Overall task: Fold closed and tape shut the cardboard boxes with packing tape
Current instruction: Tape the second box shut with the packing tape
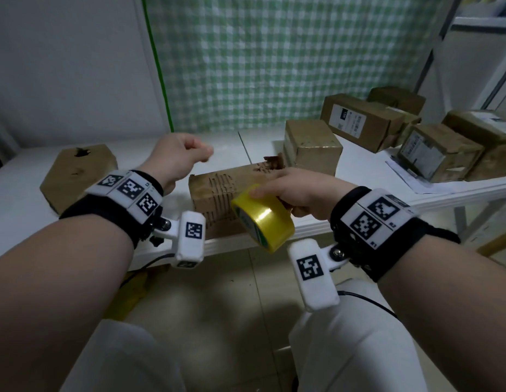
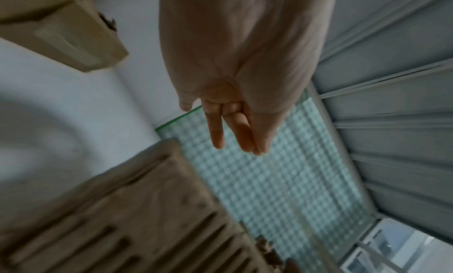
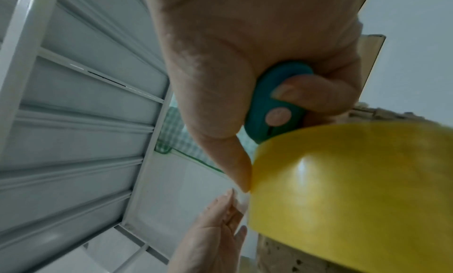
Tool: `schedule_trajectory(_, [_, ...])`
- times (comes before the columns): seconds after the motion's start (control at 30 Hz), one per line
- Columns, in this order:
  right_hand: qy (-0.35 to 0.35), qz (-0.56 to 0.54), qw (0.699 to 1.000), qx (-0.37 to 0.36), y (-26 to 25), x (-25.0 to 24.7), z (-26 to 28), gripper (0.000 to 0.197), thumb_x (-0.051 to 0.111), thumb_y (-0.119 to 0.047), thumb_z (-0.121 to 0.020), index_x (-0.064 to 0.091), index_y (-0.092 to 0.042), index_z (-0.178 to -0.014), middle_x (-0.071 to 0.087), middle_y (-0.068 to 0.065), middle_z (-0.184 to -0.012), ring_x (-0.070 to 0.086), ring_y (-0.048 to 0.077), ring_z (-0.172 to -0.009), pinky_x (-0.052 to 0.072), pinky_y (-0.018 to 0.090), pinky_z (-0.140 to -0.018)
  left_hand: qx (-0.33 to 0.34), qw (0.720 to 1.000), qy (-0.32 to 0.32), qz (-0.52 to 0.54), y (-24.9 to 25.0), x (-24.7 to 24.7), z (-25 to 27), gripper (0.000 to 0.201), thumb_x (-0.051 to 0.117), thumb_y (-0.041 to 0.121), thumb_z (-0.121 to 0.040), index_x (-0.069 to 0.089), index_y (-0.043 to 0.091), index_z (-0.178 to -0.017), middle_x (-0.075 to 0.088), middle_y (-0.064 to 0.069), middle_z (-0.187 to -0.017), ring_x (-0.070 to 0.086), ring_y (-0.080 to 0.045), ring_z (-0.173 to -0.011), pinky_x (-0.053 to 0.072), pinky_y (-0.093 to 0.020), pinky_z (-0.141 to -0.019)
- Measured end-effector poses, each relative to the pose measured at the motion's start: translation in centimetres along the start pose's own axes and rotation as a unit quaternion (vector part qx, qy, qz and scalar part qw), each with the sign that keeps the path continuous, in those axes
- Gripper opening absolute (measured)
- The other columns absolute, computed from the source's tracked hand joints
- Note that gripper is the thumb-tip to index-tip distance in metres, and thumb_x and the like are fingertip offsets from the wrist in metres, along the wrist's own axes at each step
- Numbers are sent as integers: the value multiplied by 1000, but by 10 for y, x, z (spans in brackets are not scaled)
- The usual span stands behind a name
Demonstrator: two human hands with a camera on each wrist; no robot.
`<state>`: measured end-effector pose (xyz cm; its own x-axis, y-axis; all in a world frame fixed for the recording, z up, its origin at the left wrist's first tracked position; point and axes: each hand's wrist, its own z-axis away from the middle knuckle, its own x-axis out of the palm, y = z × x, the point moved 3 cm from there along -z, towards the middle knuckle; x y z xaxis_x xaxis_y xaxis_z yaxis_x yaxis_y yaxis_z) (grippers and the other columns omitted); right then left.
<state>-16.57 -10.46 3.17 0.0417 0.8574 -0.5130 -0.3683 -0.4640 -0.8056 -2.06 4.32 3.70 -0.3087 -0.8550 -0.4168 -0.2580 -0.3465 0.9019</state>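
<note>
My right hand (image 1: 300, 193) grips the yellow tape roll (image 1: 263, 219) and a teal cutter (image 3: 274, 103), just in front of the worn cardboard box (image 1: 218, 193) on the tabletop (image 1: 19, 199). My left hand (image 1: 175, 157) hovers empty above the box's left end, fingers loose.

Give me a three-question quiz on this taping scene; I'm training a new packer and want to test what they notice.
1. True or false: the left hand grips the tape roll.
2. What small item does the right hand hold besides the tape?
A. teal cutter
B. marker
C. scissors
3. Fill in: the torn box sits near the table's ____ edge.

Key:
1. False; it holds nothing and the right hand grips the roll.
2. A, the teal cutter.
3. Front.
</note>
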Motion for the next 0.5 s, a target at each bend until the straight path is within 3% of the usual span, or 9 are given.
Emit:
schedule_trajectory(0.07, [5,0,1000,15,5,2,-2,21,62,-32,-90,55,-15,-100,47,-3,-73,42,10,-58,30,20,-46,-25,1000,-10,6,-16,4,-3,15,66,18,-87,63,17,-72,63,1,-76,56,-15,-80,41,-22,-68])
schedule_trajectory(0.2, [50,-5,999,21,11,-2,-12,38,57,-38,-92,56,-15,-122,57,-1,-95,49,11,-73,34,22,-53,-60,996,0,61,-33,10,-4,14,66,13,-87,64,12,-73,64,-6,-76,60,-18,-76,50,-26,-74])
schedule_trajectory(0.37, [66,33,997,26,20,-14,-20,25,54,-44,-93,60,-21,-96,42,-3,-71,36,13,-57,26,22,-44,-58,995,28,78,-31,16,1,17,65,10,-87,61,11,-70,59,-6,-69,54,-15,-64,46,-24,-62])
schedule_trajectory(0.43, [61,49,997,27,22,-15,-23,28,53,-47,-92,61,-21,-100,43,-3,-73,38,13,-59,27,23,-46,-51,994,55,81,-28,16,1,15,67,10,-85,62,11,-71,60,-4,-69,54,-13,-63,46,-17,-57])
schedule_trajectory(0.5, [68,62,996,18,21,-17,-24,32,52,-49,-92,60,-20,-105,44,-5,-72,40,12,-60,28,22,-49,-46,992,83,87,-26,13,-1,11,70,10,-82,64,11,-72,63,-3,-70,56,-10,-64,47,-17,-60])
